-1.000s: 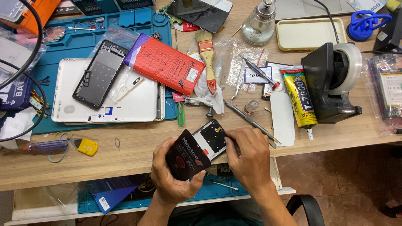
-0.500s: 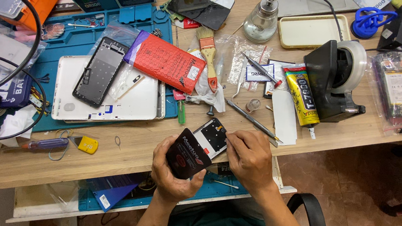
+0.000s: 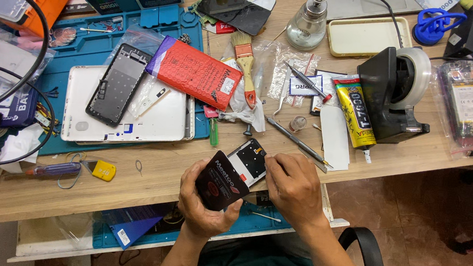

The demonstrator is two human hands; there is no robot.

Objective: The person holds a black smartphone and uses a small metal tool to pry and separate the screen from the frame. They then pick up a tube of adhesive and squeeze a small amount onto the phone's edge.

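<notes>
Hands meet at the near edge of the counter point(image 3: 148, 177), over a lower shelf with a blue mat. The left hand point(image 3: 204, 203) is clenched around a small black phone part point(image 3: 221, 181) with a red mark, gripping it from below with the thumb on its left side. The right hand point(image 3: 294, 188) pinches the upper right edge of the same piece, where a pale inner panel point(image 3: 250, 161) shows. Just beyond the hands lie a metal prying tool point(image 3: 297, 142) and a yellow glue tube point(image 3: 354, 111). To the left rests a white tablet back point(image 3: 128, 120) with a black phone frame point(image 3: 119, 84) on it, beside a red padded envelope point(image 3: 196, 73). A black tape dispenser point(image 3: 394, 95) stands to the right. Farther off are a brush point(image 3: 246, 66), a glass bottle point(image 3: 308, 21) and a cream tray point(image 3: 368, 36).
</notes>
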